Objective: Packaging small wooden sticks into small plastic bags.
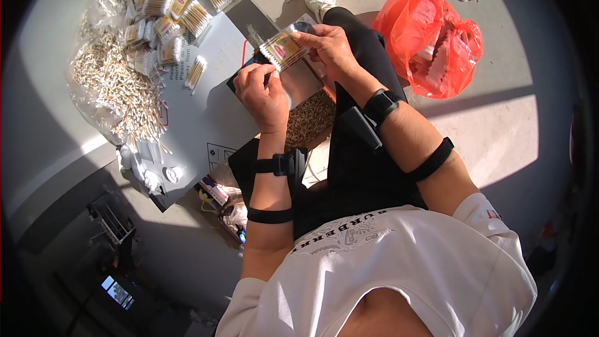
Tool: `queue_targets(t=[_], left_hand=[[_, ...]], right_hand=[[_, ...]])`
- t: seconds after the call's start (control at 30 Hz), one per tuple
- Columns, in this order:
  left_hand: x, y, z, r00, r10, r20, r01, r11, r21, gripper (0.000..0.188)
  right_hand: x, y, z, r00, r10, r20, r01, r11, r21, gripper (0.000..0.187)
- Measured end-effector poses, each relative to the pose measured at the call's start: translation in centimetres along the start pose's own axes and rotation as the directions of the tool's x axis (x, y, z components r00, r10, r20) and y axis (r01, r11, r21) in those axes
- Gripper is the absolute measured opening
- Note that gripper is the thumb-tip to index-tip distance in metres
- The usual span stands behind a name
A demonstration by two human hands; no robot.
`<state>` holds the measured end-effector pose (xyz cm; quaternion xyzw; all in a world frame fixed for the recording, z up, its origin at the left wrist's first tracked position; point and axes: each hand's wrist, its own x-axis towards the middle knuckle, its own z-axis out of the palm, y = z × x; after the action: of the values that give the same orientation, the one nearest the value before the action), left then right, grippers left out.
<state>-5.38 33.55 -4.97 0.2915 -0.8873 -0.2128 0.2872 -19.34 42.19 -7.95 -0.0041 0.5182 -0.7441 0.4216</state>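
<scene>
A clear packet of cotton swabs (282,51) with a yellow label is held up in front of me. My right hand (332,50) grips its right end between thumb and fingers. At the packet's lower left corner, my left hand (263,95) is closed, with thumb and forefinger pinched against the film. Beneath both hands lies a shiny metal surface (304,81), partly covered by them. A small bundle of loose cotton swabs (196,73) rests on the grey tabletop (215,103) to the left.
Several filled swab packets (181,3) are piled at the far left, beside a large heap of loose swabs (128,87) on clear plastic. More swabs (310,120) fill a container below the metal surface. A red plastic bag (399,31) stands on the floor at right.
</scene>
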Motion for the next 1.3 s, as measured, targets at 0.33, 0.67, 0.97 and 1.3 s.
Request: queue_targets(t=[0.33, 0.67, 0.97, 1.3], left_hand=[[-0.26, -0.13, 0.09, 1.000, -0.016, 0.002, 0.016, 1.000, -0.007, 0.015], [-0.25, 0.01, 0.07, 1.000, -0.004, -0.011, 0.004, 1.000, -0.008, 0.011], [-0.08, 0.11, 0.14, 1.000, -0.006, -0.022, 0.006, 1.000, -0.016, 0.008], [-0.09, 0.09, 0.43, 0.999, -0.032, -0.037, 0.030, 0.998, -0.046, 0.008]], right_hand=[[-0.02, 0.05, 0.03, 1.000, 0.004, 0.000, -0.004, 1.000, 0.012, 0.016], [0.08, 0.10, -0.01, 1.000, 0.001, 0.001, -0.001, 1.000, 0.011, 0.016], [-0.23, -0.34, 0.14, 1.000, 0.010, 0.007, -0.010, 0.999, 0.041, 0.017], [-0.01, -0.09, -0.02, 1.000, 0.004, 0.001, -0.004, 1.000, 0.020, 0.016]])
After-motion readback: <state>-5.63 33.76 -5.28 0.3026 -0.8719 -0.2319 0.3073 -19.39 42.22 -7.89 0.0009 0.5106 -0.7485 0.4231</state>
